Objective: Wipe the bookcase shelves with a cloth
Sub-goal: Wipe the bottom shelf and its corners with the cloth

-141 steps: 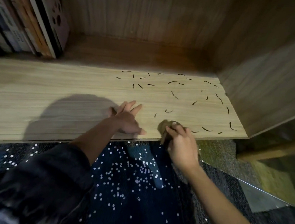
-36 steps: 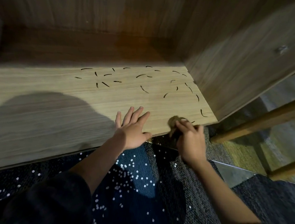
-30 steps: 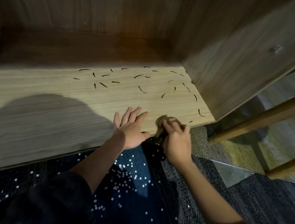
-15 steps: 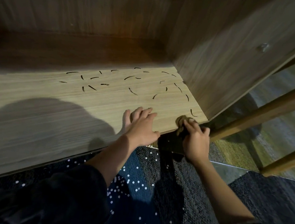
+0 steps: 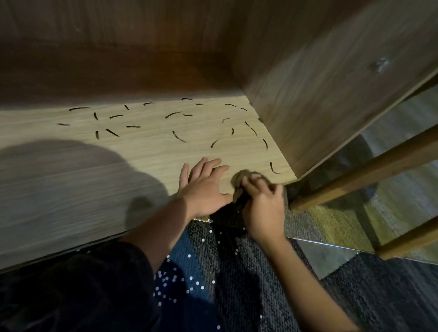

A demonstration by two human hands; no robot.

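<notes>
Cloth (image 5: 240,179): brown, bunched, on the shelf (image 5: 140,146) front edge near the right side panel (image 5: 322,100). Right hand (image 5: 261,208) grip closed around cloth. Left hand (image 5: 204,188) flat, fingers spread, just beside cloth. Dark curved marks (image 5: 178,136) lie behind the cloth.

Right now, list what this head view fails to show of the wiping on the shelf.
- Cloth: mostly hidden under the right hand; its size cannot be told.
- Shelf: its left end is cut off by the frame edge.
- Dark curved marks: too small to tell dirt from pattern.
- Left hand: palm contact is hidden.
</notes>
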